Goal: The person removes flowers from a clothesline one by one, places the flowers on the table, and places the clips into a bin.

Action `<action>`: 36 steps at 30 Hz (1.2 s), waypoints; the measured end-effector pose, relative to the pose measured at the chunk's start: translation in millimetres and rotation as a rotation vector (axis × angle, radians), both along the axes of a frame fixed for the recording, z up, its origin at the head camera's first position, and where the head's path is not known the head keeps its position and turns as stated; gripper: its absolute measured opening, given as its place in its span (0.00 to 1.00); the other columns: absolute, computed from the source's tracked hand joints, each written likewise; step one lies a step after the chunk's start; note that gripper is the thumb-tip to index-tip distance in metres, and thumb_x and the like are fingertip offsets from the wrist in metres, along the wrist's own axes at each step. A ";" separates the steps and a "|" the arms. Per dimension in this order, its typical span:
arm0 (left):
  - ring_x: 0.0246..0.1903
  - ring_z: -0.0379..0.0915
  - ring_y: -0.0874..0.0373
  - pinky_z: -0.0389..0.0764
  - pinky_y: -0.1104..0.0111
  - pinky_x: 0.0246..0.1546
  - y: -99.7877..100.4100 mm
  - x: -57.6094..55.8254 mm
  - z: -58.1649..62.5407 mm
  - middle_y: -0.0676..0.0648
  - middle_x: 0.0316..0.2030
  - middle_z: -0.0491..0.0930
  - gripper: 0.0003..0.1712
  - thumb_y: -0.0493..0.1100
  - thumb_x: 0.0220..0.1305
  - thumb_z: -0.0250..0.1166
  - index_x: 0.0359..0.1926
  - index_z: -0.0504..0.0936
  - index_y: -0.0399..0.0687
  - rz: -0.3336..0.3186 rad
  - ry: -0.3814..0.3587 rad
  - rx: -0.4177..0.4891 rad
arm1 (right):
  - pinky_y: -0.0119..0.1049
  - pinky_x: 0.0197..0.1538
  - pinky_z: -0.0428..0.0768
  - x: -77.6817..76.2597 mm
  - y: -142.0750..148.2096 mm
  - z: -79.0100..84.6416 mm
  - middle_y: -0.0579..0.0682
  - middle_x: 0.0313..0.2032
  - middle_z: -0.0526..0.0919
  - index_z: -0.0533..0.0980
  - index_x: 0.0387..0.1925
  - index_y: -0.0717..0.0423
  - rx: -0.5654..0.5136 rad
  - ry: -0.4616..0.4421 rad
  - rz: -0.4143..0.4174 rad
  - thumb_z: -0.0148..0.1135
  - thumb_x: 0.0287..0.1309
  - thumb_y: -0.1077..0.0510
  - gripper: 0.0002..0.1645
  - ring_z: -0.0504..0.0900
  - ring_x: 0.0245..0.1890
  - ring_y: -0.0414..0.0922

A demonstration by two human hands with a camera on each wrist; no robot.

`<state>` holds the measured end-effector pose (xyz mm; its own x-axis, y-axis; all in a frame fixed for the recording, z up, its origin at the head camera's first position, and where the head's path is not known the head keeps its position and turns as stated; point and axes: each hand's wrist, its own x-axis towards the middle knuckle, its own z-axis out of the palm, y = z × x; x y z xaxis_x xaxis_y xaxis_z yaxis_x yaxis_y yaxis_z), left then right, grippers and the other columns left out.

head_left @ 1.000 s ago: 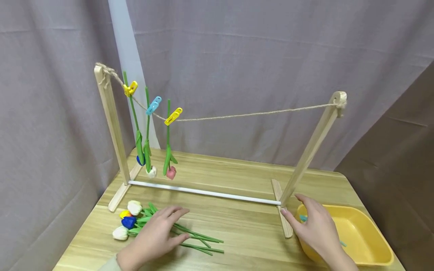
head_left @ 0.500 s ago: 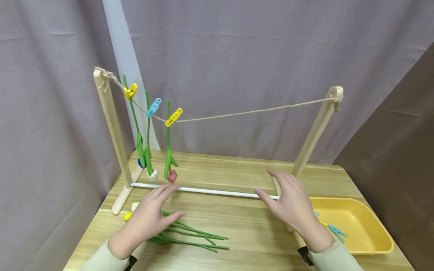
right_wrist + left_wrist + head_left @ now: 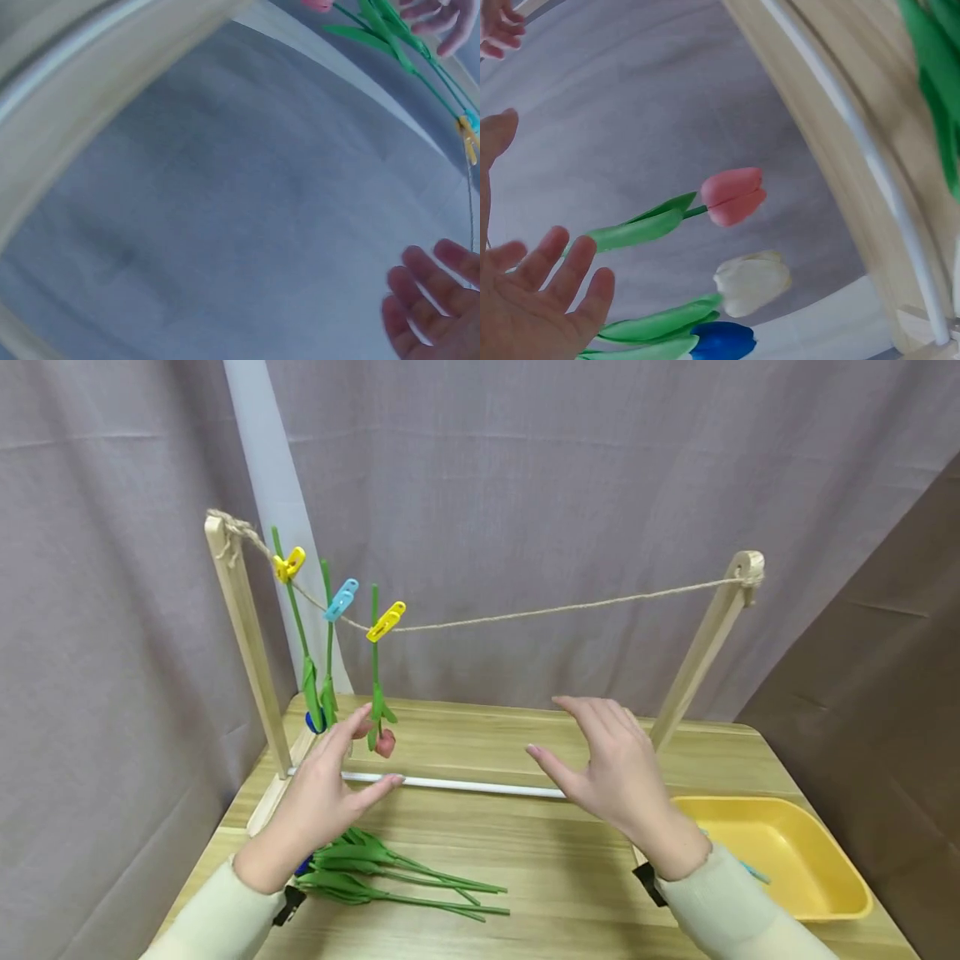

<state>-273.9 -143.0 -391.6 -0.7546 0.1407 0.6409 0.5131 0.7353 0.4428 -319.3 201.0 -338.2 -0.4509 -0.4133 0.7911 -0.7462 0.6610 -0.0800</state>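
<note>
My left hand is raised with spread fingers, its fingertips close to the hanging pink tulip in the head view. It holds nothing. A white tulip and a blue tulip hang beside the pink one, heads down. Yellow clothespins and a light blue clothespin fix their stems to a twine line. My right hand, fingers apart and holding nothing, is in the air left of the right post. Several more tulips lie on the table below my left hand, their heads mostly hidden.
A yellow basin with clothespins in it stands at the right, partly behind my right forearm. The twine runs between the left wooden post and the right one. A white rod joins the posts low down. Grey curtains hang behind.
Both hands have risen and moved forward; the right one also went left, away from the basin. The left hand has left the lying tulips and come up beside the hanging ones.
</note>
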 end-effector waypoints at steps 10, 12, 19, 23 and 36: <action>0.60 0.65 0.49 0.68 0.50 0.58 5.4 -22.9 25.3 0.43 0.62 0.68 0.59 0.52 0.48 0.78 0.75 0.52 0.51 -0.005 0.039 0.136 | 0.52 0.41 0.76 -8.1 -42.0 46.5 0.57 0.39 0.82 0.79 0.44 0.64 0.047 0.405 0.124 0.64 0.54 0.41 0.30 0.79 0.37 0.57; 0.61 0.63 0.49 0.66 0.49 0.59 7.6 -25.5 30.1 0.44 0.64 0.65 0.58 0.55 0.50 0.76 0.75 0.51 0.53 0.009 0.006 0.152 | 0.52 0.42 0.75 -9.4 -49.0 52.6 0.57 0.39 0.82 0.78 0.45 0.64 0.059 0.409 0.138 0.65 0.53 0.41 0.31 0.79 0.38 0.57; 0.64 0.62 0.50 0.63 0.47 0.62 14.4 -32.7 40.5 0.46 0.67 0.62 0.58 0.59 0.54 0.71 0.76 0.47 0.53 0.047 -0.076 0.188 | 0.51 0.46 0.74 -17.5 -77.1 68.9 0.56 0.39 0.82 0.78 0.45 0.63 0.083 0.418 0.147 0.64 0.54 0.39 0.32 0.78 0.40 0.56; 0.63 0.64 0.49 0.63 0.49 0.62 16.5 -34.7 44.8 0.43 0.65 0.64 0.52 0.52 0.60 0.69 0.75 0.48 0.46 0.051 -0.095 0.202 | 0.50 0.48 0.74 -22.8 -93.2 73.9 0.55 0.39 0.81 0.78 0.46 0.62 0.125 0.426 0.135 0.61 0.57 0.37 0.32 0.77 0.41 0.55; 0.41 0.76 0.50 0.78 0.58 0.44 19.1 -41.8 49.6 0.41 0.43 0.77 0.21 0.33 0.67 0.60 0.60 0.72 0.35 0.035 0.116 0.221 | 0.46 0.52 0.70 -32.5 -142.2 90.1 0.53 0.43 0.82 0.76 0.52 0.60 0.193 0.391 0.015 0.56 0.60 0.33 0.36 0.76 0.44 0.53</action>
